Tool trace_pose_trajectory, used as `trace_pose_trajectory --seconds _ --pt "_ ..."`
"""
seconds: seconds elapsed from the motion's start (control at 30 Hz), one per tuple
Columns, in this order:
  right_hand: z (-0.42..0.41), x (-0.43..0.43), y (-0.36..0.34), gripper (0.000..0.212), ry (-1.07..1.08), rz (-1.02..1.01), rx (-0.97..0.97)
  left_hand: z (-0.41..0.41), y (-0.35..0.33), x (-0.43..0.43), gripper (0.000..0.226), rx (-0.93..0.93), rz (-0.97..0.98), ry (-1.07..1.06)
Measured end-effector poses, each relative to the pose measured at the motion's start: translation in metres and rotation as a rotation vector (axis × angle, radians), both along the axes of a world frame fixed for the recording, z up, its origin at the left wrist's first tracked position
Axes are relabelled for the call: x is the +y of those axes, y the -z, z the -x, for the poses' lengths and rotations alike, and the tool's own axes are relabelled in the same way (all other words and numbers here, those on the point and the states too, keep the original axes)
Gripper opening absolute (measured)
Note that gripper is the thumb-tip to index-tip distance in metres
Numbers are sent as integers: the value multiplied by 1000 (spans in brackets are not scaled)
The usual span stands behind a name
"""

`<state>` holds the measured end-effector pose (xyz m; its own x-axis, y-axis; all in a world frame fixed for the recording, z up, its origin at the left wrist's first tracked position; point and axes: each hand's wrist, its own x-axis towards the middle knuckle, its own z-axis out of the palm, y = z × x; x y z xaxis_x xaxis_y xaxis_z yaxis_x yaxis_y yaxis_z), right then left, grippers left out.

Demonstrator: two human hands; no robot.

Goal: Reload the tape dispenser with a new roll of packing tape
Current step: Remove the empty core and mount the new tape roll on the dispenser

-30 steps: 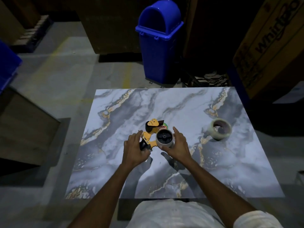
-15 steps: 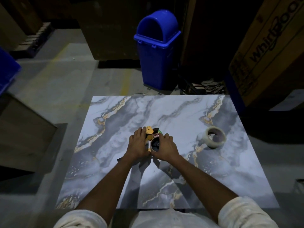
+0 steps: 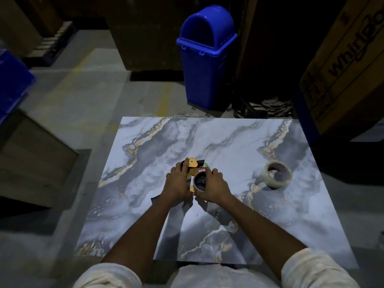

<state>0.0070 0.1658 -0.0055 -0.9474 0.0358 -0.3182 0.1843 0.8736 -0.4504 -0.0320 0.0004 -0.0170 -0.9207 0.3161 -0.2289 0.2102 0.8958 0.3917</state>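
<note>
A yellow and black tape dispenser (image 3: 192, 164) lies on the marble-patterned table (image 3: 228, 146), near its middle. My left hand (image 3: 178, 182) grips the dispenser's body from the left. My right hand (image 3: 214, 185) wraps around the pale ring on the dispenser's black hub (image 3: 200, 181). A roll of clear packing tape (image 3: 277, 176) rests on the table, well to the right of both hands and untouched. The dispenser's handle is hidden under my hands.
A blue swing-lid bin (image 3: 205, 59) stands on the floor beyond the table's far edge. A large cardboard box (image 3: 342, 65) leans at the right. A wooden crate (image 3: 35, 161) sits to the left, and a blue crate (image 3: 12, 84) is at the far left.
Both hands closed in around the dispenser: the left moved up over its body, and the right wrapped around the ring on the hub. The camera tilted slightly.
</note>
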Motion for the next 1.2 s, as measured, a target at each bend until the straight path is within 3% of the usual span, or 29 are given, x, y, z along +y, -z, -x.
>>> trace_pose_trajectory --seconds 0.47,0.83,1.1,1.2 --pt "19 7 -3 81 -91 -12 0 3 4 11 121 -15 77 -75" --pt "45 40 -67 64 -229 7 283 3 2 16 123 21 42 -144" --pt "12 56 -38 85 -92 53 241 5 -2 17 106 51 -16 -94" --pt "-9 59 -34 93 88 151 261 6 -2 18 107 79 44 -43"
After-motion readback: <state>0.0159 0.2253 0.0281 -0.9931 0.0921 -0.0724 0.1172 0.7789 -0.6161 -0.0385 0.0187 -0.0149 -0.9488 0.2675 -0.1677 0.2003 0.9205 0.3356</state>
